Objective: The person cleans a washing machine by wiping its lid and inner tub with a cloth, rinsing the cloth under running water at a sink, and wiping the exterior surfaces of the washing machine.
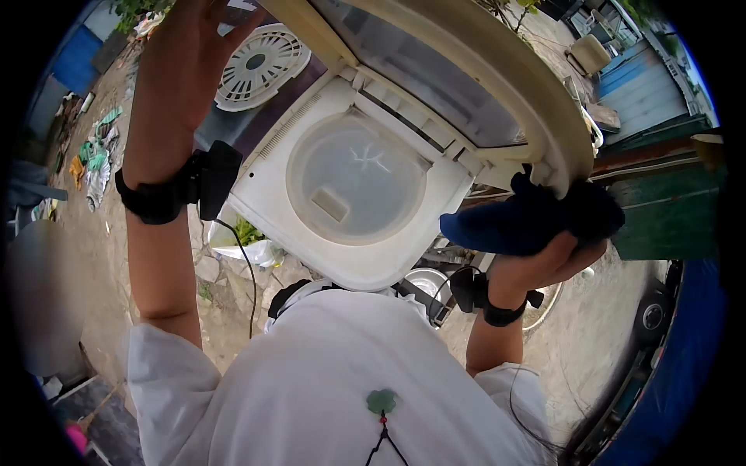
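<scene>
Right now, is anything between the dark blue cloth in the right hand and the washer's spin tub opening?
Yes. The translucent inner lid lies shut over the spin tub of the washing machine. The outer lid is raised by the left hand. The right hand holds the dark blue cloth beside that lid's edge.

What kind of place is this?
Probably an outdoor yard: a washer stands on bare dirt ground, with litter nearby and blue shed walls behind. The right hand holds a blue cloth.
</scene>
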Motion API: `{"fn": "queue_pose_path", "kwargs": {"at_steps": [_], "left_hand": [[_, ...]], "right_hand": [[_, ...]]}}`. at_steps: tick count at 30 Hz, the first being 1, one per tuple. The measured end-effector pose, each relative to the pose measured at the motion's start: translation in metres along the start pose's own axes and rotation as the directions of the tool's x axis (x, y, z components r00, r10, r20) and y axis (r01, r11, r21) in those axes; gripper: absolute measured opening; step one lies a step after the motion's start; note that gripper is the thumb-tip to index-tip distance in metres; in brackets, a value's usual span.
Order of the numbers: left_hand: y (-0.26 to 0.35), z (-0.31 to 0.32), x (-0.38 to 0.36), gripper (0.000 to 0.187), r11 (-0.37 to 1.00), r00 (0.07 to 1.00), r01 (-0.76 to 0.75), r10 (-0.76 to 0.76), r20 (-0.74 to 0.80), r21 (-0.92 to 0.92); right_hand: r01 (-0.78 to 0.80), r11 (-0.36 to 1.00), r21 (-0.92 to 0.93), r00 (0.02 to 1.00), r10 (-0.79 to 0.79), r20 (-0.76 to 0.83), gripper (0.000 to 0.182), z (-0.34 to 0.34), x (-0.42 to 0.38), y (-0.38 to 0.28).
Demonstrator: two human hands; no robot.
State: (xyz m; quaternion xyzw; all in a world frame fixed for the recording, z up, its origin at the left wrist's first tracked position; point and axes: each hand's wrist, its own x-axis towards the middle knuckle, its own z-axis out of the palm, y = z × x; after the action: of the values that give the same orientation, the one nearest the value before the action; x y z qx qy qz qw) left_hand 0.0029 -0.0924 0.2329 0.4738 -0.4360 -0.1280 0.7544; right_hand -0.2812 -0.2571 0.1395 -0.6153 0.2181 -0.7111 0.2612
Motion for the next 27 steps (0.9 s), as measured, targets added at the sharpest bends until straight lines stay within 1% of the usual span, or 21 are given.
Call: {"fn": "queue_pose_path", "kwargs": {"at_steps": [1,3,4,5,7,9,10,13,14,17,18,19,20,21,22,23,24,25,26,27], "left_hand": [[-0.008,0.001,-0.003,0.05,0.983,0.954,0.074,-0.119,-0.277,-0.17],[-0.002,0.001,-0.048,0.029,0.959,0.915,0.169,-0.238,-0.327,-0.226],[-0.005,-0.008,-0.068,0.026,0.949,0.886,0.221,-0.292,-0.36,-0.225],[-0.002,-0.016,-0.086,0.022,0.935,0.851,0.273,-0.344,-0.396,-0.226],[0.003,-0.007,-0.104,0.024,0.929,0.812,0.301,-0.368,-0.454,-0.215],[-0.007,-0.015,-0.121,0.024,0.918,0.78,0.324,-0.395,-0.485,-0.227],[-0.01,-0.02,-0.131,0.025,0.906,0.787,0.346,-0.422,-0.45,-0.244],[-0.024,-0.03,-0.155,0.028,0.875,0.733,0.385,-0.483,-0.48,-0.293],[-0.035,-0.04,-0.168,0.033,0.853,0.712,0.404,-0.52,-0.472,-0.33],[-0.054,-0.043,-0.194,0.035,0.824,0.667,0.446,-0.566,-0.485,-0.348],[-0.06,-0.046,-0.2,0.036,0.819,0.67,0.452,-0.573,-0.472,-0.353],[-0.066,-0.049,-0.205,0.036,0.81,0.667,0.484,-0.587,-0.458,-0.332],[-0.072,-0.053,-0.213,0.035,0.796,0.656,0.512,-0.605,-0.451,-0.322],[-0.076,-0.058,-0.216,0.035,0.788,0.652,0.534,-0.614,-0.444,-0.305],[-0.078,-0.062,-0.22,0.033,0.752,0.618,0.603,-0.652,-0.439,-0.267],[-0.082,-0.067,-0.225,0.033,0.734,0.604,0.635,-0.666,-0.438,-0.241],[-0.087,-0.072,-0.23,0.032,0.713,0.589,0.668,-0.681,-0.436,-0.211],[-0.09,-0.076,-0.233,0.031,0.689,0.572,0.702,-0.697,-0.433,-0.181],[-0.09,-0.077,-0.232,0.032,0.694,0.589,0.701,-0.692,-0.417,-0.161],[-0.089,-0.078,-0.231,0.032,0.679,0.58,0.719,-0.702,-0.413,-0.145]], "right_hand": [[0.085,0.996,-0.027,0.991,-0.082,0.109,0.045,-0.011,-0.013,-0.001],[0.263,0.965,-0.025,0.916,-0.241,0.322,0.043,-0.034,-0.039,-0.003],[0.362,0.932,-0.03,0.871,-0.327,0.367,0.041,-0.038,-0.05,-0.003],[0.384,0.923,0.024,0.841,-0.361,0.403,0.038,-0.041,-0.06,-0.006],[0.381,0.922,0.071,0.763,-0.357,0.54,0.033,-0.056,-0.071,-0.008],[0.302,0.947,0.11,0.713,-0.301,0.633,0.029,-0.064,-0.075,-0.01],[0.261,0.957,0.125,0.683,-0.275,0.677,0.028,-0.068,-0.077,-0.01],[0.123,0.986,0.114,0.671,-0.167,0.723,0.023,-0.08,-0.081,-0.006],[0.064,0.997,0.043,0.704,-0.075,0.706,0.022,-0.085,-0.081,-0.007],[-0.111,0.987,-0.112,0.807,0.155,0.569,0.018,-0.097,-0.077,0.0],[-0.248,0.963,-0.104,0.826,0.267,0.496,0.019,-0.098,-0.08,0.004],[-0.38,0.921,-0.088,0.823,0.38,0.423,0.021,-0.095,-0.081,0.005],[-0.442,0.893,-0.086,0.783,0.431,0.449,0.022,-0.088,-0.074,0.005],[-0.568,0.822,-0.049,0.709,0.519,0.478,0.024,-0.077,-0.073,-0.003],[-0.372,0.916,-0.153,0.728,0.39,0.563,0.025,-0.066,-0.069,-0.005],[-0.151,0.962,-0.226,0.71,0.265,0.653,0.025,-0.053,-0.066,-0.004],[-0.082,0.978,-0.191,0.671,0.196,0.715,0.027,-0.041,-0.067,-0.003],[-0.01,0.98,-0.197,0.647,0.157,0.746,0.028,-0.03,-0.07,-0.003],[0.032,0.976,-0.215,0.634,0.147,0.759,0.028,-0.019,-0.069,-0.001],[0.077,0.97,-0.23,0.619,0.134,0.774,0.028,-0.008,-0.069,0.001]]}}
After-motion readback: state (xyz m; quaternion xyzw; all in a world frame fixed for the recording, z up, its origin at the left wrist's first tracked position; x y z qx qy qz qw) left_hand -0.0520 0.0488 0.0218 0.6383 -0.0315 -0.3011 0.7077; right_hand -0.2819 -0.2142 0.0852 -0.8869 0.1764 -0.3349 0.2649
